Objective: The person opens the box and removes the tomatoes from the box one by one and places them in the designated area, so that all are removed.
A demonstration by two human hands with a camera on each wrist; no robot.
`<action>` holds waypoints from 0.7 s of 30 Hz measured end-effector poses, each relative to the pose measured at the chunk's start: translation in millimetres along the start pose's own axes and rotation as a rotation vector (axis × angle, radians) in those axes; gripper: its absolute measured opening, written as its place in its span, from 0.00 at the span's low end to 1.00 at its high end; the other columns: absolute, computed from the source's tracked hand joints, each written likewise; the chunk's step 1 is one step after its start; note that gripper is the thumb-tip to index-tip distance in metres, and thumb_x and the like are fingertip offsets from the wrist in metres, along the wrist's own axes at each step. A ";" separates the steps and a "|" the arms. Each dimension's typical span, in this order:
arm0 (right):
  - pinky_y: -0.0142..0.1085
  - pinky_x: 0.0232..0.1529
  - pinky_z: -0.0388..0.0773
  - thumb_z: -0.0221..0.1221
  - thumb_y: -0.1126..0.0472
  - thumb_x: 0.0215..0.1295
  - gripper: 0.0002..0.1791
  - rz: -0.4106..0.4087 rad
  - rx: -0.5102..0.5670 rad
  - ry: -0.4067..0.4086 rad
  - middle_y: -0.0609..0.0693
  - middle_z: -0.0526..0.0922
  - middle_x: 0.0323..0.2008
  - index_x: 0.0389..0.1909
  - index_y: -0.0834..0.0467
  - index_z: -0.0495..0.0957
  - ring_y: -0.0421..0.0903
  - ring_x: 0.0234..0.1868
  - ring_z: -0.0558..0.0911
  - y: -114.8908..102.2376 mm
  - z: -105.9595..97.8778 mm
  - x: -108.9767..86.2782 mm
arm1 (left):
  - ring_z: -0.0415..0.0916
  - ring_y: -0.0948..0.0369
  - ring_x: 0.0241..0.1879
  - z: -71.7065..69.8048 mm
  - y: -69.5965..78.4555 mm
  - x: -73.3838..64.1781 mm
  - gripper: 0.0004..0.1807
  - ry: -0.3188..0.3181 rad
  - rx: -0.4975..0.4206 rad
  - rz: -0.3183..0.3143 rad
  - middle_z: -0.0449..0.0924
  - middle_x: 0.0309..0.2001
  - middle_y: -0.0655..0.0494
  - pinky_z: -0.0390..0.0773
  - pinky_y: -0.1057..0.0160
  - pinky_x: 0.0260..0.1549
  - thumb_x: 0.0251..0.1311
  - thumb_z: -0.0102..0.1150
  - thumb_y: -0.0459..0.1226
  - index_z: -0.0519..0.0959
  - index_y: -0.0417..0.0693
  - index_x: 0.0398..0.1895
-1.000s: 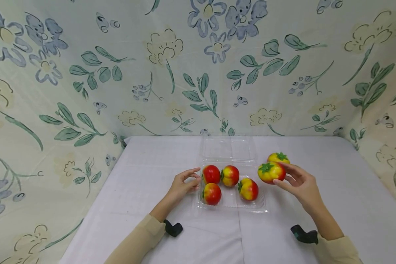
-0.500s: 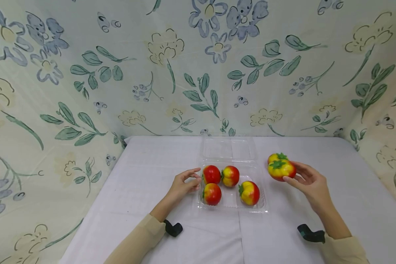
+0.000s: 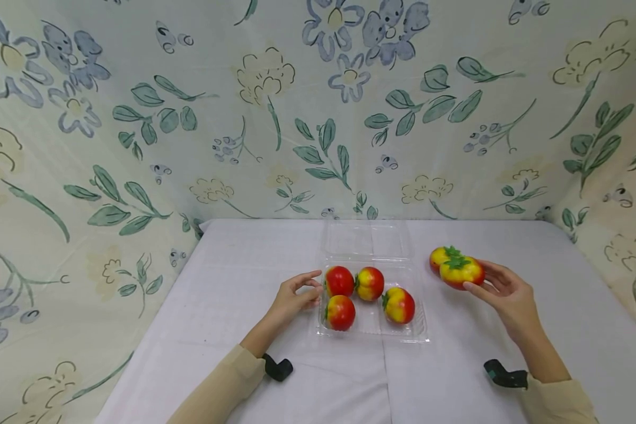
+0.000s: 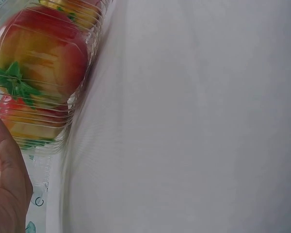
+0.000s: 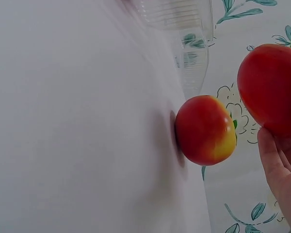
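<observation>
My right hand (image 3: 514, 303) holds a red-and-yellow persimmon-like fruit (image 3: 463, 274) with a green leafy top, thumb on the near side. In the right wrist view this held fruit (image 5: 271, 90) is raised off the white cloth. A second such fruit (image 3: 437, 259) rests on the cloth, partly hidden behind it in the head view. Several more fruits (image 3: 370, 284) sit inside an open clear plastic box (image 3: 373, 330). At that box's left wall, my left hand (image 3: 291, 297) grips the edge with fingertips and thumb. The left wrist view shows a finger right at the rim.
The box's clear lid (image 3: 368, 238) lies folded back behind it. A white cloth (image 3: 244, 253) covers the table. Flower-patterned fabric (image 3: 297, 118) hangs at the back and both sides. Each wrist wears a black camera mount (image 3: 503, 375).
My right hand has moved to the right with the held fruit, away from the box's right edge, and now overlaps the fruit on the cloth. My left hand has stayed in place.
</observation>
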State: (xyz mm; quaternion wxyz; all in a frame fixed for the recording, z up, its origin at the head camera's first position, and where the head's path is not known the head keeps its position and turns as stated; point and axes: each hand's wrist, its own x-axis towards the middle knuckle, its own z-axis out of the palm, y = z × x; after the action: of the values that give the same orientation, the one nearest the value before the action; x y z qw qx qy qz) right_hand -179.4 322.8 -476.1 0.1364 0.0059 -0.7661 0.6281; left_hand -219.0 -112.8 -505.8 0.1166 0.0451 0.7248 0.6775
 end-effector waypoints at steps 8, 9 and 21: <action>0.17 0.47 0.74 0.70 0.65 0.60 0.28 0.046 0.081 0.014 0.38 0.75 0.54 0.61 0.57 0.75 0.29 0.52 0.75 4.2 -8.6 0.8 | 0.81 0.60 0.30 -0.2 1.0 -1.4 0.24 0.001 0.007 -0.010 0.77 0.45 0.49 0.85 0.64 0.38 0.65 0.65 0.35 0.77 0.47 0.65; 0.17 0.47 0.74 0.70 0.65 0.60 0.28 0.052 0.090 0.015 0.37 0.75 0.54 0.61 0.57 0.75 0.29 0.51 0.76 4.7 -9.7 0.8 | 0.81 0.60 0.30 -0.2 1.1 -1.7 0.24 0.001 0.008 -0.010 0.77 0.45 0.50 0.85 0.64 0.38 0.65 0.65 0.35 0.77 0.47 0.65; 0.18 0.45 0.75 0.69 0.69 0.60 0.26 0.069 0.188 0.043 0.37 0.76 0.52 0.59 0.54 0.76 0.30 0.50 0.77 11.8 -17.4 4.5 | 0.81 0.61 0.30 0.3 1.8 -1.4 0.24 0.004 0.000 -0.013 0.77 0.45 0.50 0.85 0.64 0.38 0.65 0.65 0.35 0.77 0.47 0.65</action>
State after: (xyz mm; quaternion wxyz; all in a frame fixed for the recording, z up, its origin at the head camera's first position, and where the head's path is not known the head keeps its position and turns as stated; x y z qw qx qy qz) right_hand -182.4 342.8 -483.4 0.1299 -0.0209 -0.7005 0.7014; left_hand -217.8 -112.7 -503.9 0.1195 0.0392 0.7252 0.6770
